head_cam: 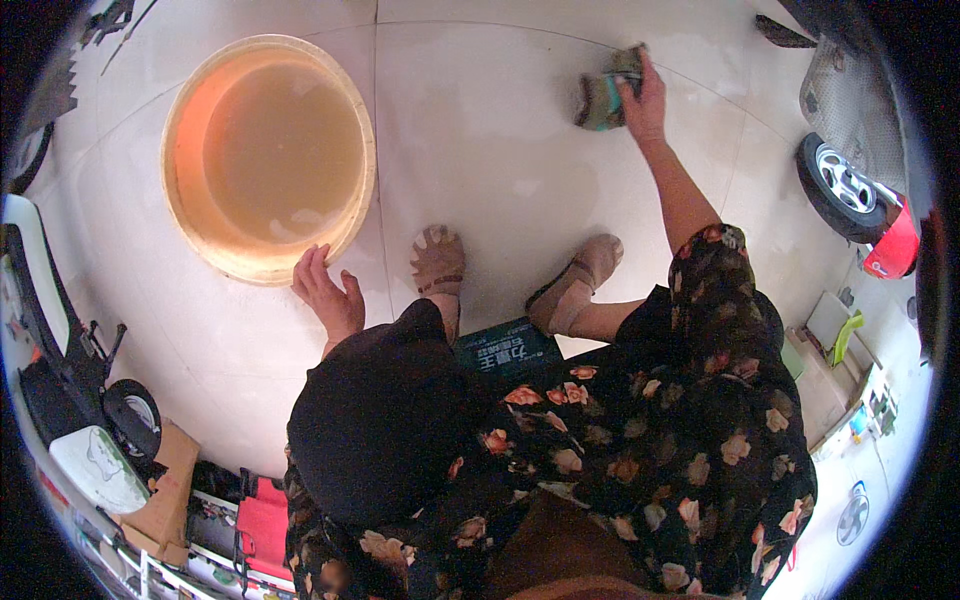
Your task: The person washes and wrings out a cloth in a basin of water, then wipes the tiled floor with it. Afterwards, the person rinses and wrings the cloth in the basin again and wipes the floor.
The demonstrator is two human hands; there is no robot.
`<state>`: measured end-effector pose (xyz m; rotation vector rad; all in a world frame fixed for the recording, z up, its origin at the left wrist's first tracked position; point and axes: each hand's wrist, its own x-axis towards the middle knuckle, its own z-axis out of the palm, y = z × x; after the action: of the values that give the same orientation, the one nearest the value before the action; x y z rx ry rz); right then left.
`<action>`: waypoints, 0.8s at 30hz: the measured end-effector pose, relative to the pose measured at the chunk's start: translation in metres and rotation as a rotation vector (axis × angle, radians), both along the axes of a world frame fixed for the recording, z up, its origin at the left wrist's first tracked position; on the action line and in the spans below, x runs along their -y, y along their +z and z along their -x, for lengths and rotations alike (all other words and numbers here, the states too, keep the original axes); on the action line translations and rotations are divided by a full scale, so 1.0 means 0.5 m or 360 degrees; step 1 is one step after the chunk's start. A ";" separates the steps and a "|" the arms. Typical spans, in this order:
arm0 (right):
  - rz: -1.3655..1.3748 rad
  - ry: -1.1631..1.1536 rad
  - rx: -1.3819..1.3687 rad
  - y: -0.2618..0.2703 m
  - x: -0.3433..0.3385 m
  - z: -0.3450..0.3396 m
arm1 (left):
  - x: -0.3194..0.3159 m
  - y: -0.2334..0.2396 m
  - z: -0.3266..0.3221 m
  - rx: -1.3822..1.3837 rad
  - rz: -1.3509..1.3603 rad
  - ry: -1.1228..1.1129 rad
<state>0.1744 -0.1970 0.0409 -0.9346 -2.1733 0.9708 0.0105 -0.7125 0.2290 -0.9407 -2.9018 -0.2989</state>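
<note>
My right hand is closed around a crumpled, patterned cloth with a turquoise patch, against the pale tiled floor at the upper right. To the left stands a large round plastic tub, orange inside, holding cloudy brownish water. My left hand is at the tub's near rim, its fingertips touching or close to the rim, the fingers slightly apart and nothing held. My feet, in brown sandals, are on the floor between the tub and the cloth.
A dark printed box lies behind my feet. At the right are a wheel with a red part beside it and a grey textured mat. Wheeled vehicles, a cardboard box and a red chair stand at the left.
</note>
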 end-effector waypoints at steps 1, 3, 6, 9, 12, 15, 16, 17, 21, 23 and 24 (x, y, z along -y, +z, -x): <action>0.0240 -0.0136 0.0016 -0.041 -0.029 -0.020 | -0.003 0.002 -0.004 0.0009 -0.0017 -0.0014; 0.0316 -0.0021 -0.0088 -0.089 -0.036 -0.006 | -0.001 0.007 -0.011 0.0009 -0.0027 -0.0009; -0.0154 -0.0202 0.0062 -0.087 0.068 0.107 | 0.023 0.006 -0.013 -0.0063 -0.0011 0.0025; -0.0300 0.0119 0.0052 -0.005 0.150 0.185 | 0.018 -0.004 0.003 0.0015 -0.0122 -0.0042; -0.0314 0.0411 0.0048 0.038 0.246 0.223 | 0.014 -0.002 0.000 0.0035 -0.0038 -0.0012; -0.0304 0.0900 0.0114 0.083 0.366 0.217 | 0.019 0.004 -0.004 0.0053 -0.0045 -0.0018; -0.0353 0.1116 0.0161 0.103 0.400 0.195 | 0.022 0.003 -0.006 0.0041 -0.0065 -0.0030; -0.0390 0.1293 0.0273 0.115 0.434 0.179 | 0.027 -0.003 -0.010 0.0030 -0.0081 -0.0038; -0.0537 0.1625 0.0308 0.096 0.498 0.122 | 0.024 -0.009 -0.013 0.0035 -0.0040 -0.0039; -0.0556 0.1727 0.0331 0.076 0.518 0.097 | 0.026 -0.009 -0.002 -0.0003 -0.0034 -0.0058; -0.0598 0.1688 0.0363 0.067 0.529 0.089 | 0.028 -0.014 0.001 -0.0008 -0.0016 -0.0031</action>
<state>0.1299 -0.4614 0.0744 0.3886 -2.9363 0.8224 0.0102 -0.7266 0.2219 -0.9674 -2.8855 -0.3121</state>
